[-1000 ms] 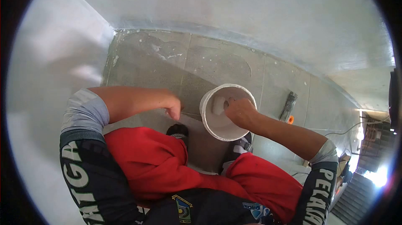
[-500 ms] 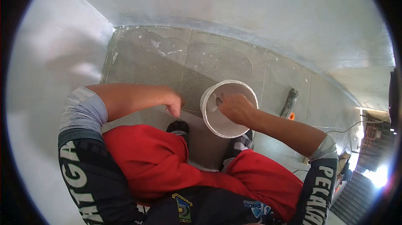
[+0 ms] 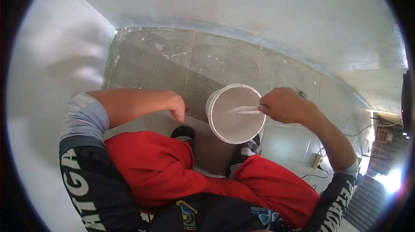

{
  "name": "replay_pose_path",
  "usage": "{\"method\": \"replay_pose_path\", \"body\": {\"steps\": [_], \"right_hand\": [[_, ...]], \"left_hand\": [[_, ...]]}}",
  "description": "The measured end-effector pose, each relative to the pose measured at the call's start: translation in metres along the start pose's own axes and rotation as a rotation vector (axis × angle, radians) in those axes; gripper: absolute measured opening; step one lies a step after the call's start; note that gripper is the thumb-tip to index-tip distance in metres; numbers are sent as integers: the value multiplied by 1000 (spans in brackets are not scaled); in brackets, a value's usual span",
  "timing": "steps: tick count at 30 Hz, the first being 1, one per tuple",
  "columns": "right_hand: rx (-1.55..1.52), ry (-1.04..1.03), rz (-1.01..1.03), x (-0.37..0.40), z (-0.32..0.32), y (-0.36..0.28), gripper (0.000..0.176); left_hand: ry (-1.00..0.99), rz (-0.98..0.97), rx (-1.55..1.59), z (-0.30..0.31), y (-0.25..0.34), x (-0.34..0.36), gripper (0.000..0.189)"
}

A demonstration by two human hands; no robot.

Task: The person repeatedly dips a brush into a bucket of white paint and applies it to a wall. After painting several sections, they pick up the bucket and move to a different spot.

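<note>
A white bucket [image 3: 211,110] with a coated rim stands on the floor between and just beyond my feet, holding pale, whitish material. Over its right rim, my right hand [image 3: 283,104] is closed on a whitish, coated stick [image 3: 247,110] whose tip points left into the bucket. My left hand [image 3: 178,106] hangs to the left of the bucket, apart from it, fingers curled down; whether they hold anything is hidden.
Grey floor tiles [image 3: 151,59] with white splashes meet pale walls [image 3: 259,3] behind and to the left. Beyond my right hand an object on the floor is mostly hidden. Cables and a small power strip [image 3: 318,161] lie at the right.
My right hand has moved right and out of the bucket's mouth to its right rim, bringing the coated stick into clear view. My left hand has barely moved.
</note>
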State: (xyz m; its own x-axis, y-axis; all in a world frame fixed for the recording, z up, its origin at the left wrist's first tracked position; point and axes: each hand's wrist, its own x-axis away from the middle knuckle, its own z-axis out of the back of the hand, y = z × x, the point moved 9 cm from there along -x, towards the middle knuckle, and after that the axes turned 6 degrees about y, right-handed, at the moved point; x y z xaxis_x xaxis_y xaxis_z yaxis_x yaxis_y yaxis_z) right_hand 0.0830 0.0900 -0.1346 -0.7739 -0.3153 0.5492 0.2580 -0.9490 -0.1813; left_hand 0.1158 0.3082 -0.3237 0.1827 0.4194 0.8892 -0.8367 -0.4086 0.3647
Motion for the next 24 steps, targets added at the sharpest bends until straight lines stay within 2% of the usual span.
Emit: {"method": "replay_pose_path", "body": {"steps": [1,2,4,7,14,17,20,24], "right_hand": [[-144,95,75,7,15,0,27],[-145,98,69,10,22,4,27],[-472,-266,-201,23,2,23,33],[-645,-335,-244,34,-37,48,34],[-930,-267,-261,47,-81,73,36],[-1048,-259,-322,48,-96,77,35],[-1211,-238,-352,41,-118,84,34],[-1575,-287,-288,29,-143,79,33]], "left_hand": [[7,-3,-12,-2,-1,-3,39],[7,-4,-19,-5,-2,-5,39],[79,-32,-31,-3,-3,-8,38],[31,-26,-27,-4,-3,-9,38],[84,-28,-38,4,-5,-9,36],[-26,-18,-3,-2,-2,-7,35],[43,2,-40,7,5,1,34],[82,-15,-40,9,7,-2,34]]}}
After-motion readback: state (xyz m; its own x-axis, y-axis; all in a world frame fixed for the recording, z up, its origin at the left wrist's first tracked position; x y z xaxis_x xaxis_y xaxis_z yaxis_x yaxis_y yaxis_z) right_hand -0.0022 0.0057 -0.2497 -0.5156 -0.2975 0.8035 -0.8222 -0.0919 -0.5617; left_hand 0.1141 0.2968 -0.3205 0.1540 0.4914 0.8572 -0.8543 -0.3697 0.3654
